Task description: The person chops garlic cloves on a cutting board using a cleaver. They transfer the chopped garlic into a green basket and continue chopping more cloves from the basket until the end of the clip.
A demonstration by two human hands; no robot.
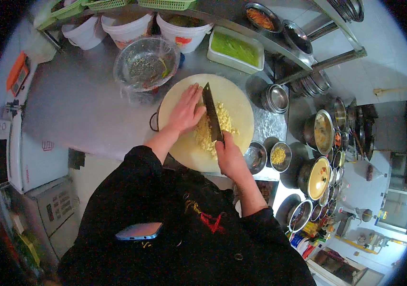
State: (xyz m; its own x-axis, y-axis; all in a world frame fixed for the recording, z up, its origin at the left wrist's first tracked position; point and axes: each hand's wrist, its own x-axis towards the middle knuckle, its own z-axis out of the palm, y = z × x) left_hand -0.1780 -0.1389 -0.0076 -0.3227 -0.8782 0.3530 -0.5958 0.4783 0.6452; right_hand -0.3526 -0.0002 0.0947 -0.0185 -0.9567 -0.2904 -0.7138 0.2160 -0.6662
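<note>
A round, pale cutting board lies on the steel counter before me. My right hand grips the handle of a Chinese cleaver, whose dark blade points away from me across the board. Finely chopped, pale yellow food, perhaps garlic or ginger, lies on both sides of the blade. Flat and palm down, my left hand is left of the blade, fingers stretched towards its far end and thumb spread. Whether those fingers touch the blade, I cannot tell.
Behind the board are a clear plastic-lined bowl, white buckets and a tub of green vegetables. Stacked metal bowls, a metal bowl and a bowl of chopped yellow food stand right. A shelf overhangs the back.
</note>
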